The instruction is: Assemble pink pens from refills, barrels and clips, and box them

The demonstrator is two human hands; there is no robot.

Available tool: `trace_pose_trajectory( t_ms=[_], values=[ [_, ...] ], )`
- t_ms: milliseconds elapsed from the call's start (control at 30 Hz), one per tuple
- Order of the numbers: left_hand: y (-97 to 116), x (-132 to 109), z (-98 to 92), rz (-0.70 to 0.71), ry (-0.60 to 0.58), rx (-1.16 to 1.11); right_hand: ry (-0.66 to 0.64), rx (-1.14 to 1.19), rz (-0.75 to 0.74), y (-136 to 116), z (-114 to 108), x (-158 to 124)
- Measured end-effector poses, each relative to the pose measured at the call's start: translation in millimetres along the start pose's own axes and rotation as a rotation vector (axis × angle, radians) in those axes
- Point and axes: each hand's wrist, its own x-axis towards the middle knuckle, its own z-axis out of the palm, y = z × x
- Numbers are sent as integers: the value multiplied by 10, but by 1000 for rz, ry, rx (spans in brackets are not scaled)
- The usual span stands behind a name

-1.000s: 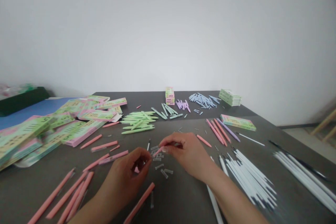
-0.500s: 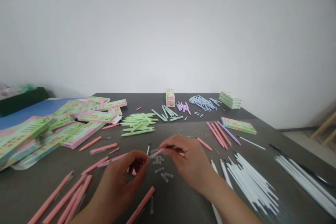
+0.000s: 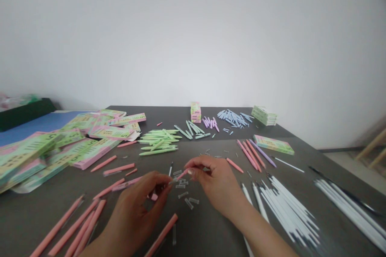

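Observation:
Above the middle of the dark table my left hand (image 3: 141, 204) is closed in a pinch on a small clear plastic piece (image 3: 173, 182). A bit of pink (image 3: 154, 196) shows under its fingers; whether it is held there I cannot tell. My right hand (image 3: 215, 182) pinches a slim pink pen part (image 3: 182, 174), whose end meets the clear piece. Below the fingertips lie several loose clear plastic tubes (image 3: 188, 203). A white refill (image 3: 171, 168) with a dark tip is just beyond them. One pink pen barrel (image 3: 163, 235) lies in front, between my forearms.
Pink pen barrels (image 3: 90, 229) and printed boxes (image 3: 96, 150) spread over the left. Green pens (image 3: 159, 141), purple pieces (image 3: 211, 123) and blue pieces (image 3: 233, 117) lie farther back. White refills (image 3: 286, 209) are at right, near a green-pink box (image 3: 274, 144).
Both hands stay almost in place, with the pink pen part still against the clear piece. My right hand has shifted very slightly to the right.

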Motion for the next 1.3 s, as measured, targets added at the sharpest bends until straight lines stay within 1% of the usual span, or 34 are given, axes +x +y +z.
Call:
trace_pose_trajectory(
  t_ms=[200,267,400,500,567,633,700,733,933,1067,1300],
  values=[
    [-29,5,-4,34,37,7,48,5,-37,-4,38,-30],
    [-33,5,-7,24,38,-3,33,37,8,11,49,-21],
    [-26,0,-20,8,42,-22,-42,112,104,49,54,17],
    [-21,2,-29,23,66,-20,-50,157,127,42,48,10],
    [-19,4,-29,47,69,-14,-13,114,62,19,51,-23],
    [-16,5,-24,72,64,-7,17,41,-60,-6,67,-66],
    [-7,4,-18,91,77,9,20,-4,-157,-20,93,-101],
    [0,2,-17,97,89,18,19,-1,-173,-22,109,-110],
    [37,-20,-34,140,143,65,24,155,-46,-10,177,-88],
    [1,-46,-19,202,157,84,43,183,-29,-15,199,-83],
    [-36,-56,2,252,167,110,24,192,-6,-9,199,-96]
  ],
)
